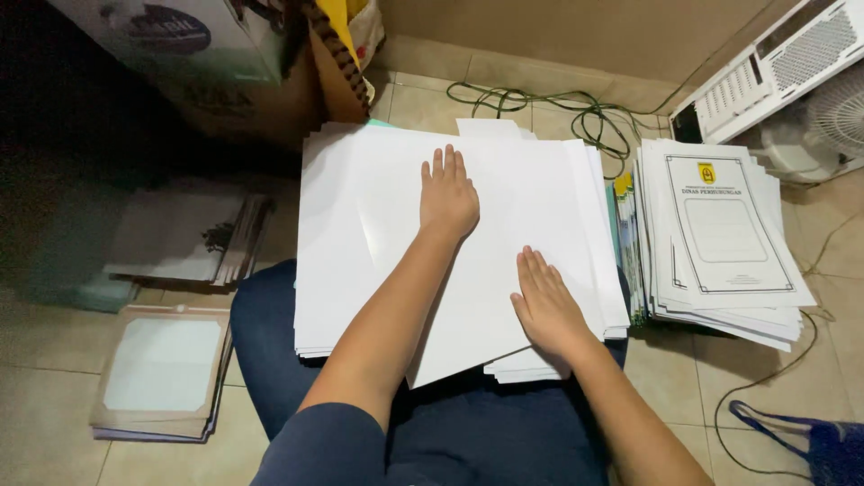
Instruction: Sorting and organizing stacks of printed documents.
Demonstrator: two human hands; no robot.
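Note:
A thick stack of blank white sheets [360, 234] lies across my lap and the tiled floor. The top sheet [504, 207] sits slightly askew on the stack. My left hand [448, 196] lies flat on the upper middle of that sheet, fingers together and stretched forward. My right hand [545, 306] presses flat on the sheet's lower right part, near the stack's front edge. Neither hand grips anything.
To the right stands a pile of printed cover sheets [729, 238] with a framed border and a yellow emblem. On the left lie booklet piles [184, 234] and brown folders [162, 369]. Behind are cardboard boxes [225, 63], a green cable [576, 112], a white fan [810, 81].

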